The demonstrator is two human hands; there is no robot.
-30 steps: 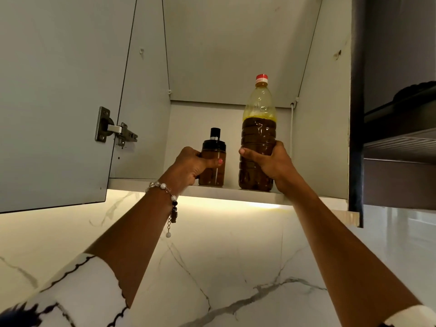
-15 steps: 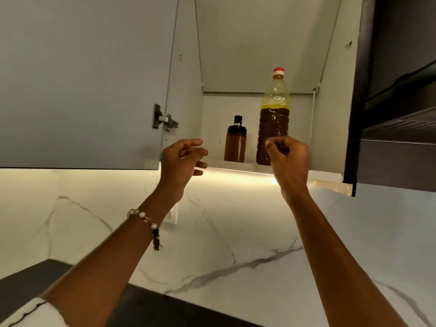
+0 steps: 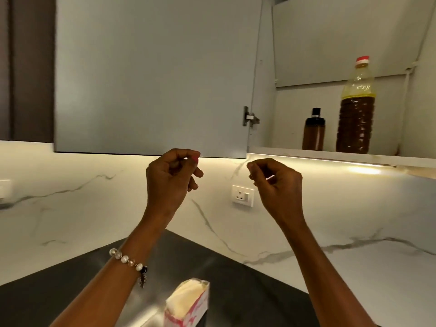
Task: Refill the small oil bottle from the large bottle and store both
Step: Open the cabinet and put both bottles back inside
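The small oil bottle (image 3: pixel 313 135), brown with a black cap, stands upright on the open cabinet's shelf (image 3: pixel 278 152) at upper right. The large plastic bottle (image 3: pixel 356 119), red-capped and mostly full of dark oil, stands upright just right of it. Both bottles are free of my hands. My left hand (image 3: pixel 169 182) and my right hand (image 3: pixel 277 185) hang below the cabinet in front of the marble wall, well left of and lower than the bottles. Each hand's fingers are curled in, and neither holds anything.
The grey cabinet door (image 3: pixel 153 79) stands swung open to the left, its lower edge just above my left hand. A white wall socket (image 3: pixel 243 195) sits between my hands. On the dark counter (image 3: pixel 70 291) below lies a pink and white packet (image 3: pixel 188 305).
Both hands let go of the bottles on the shelf and dropped down and away, their fingers curling in. My view swung left and down, bringing the counter and packet into sight.
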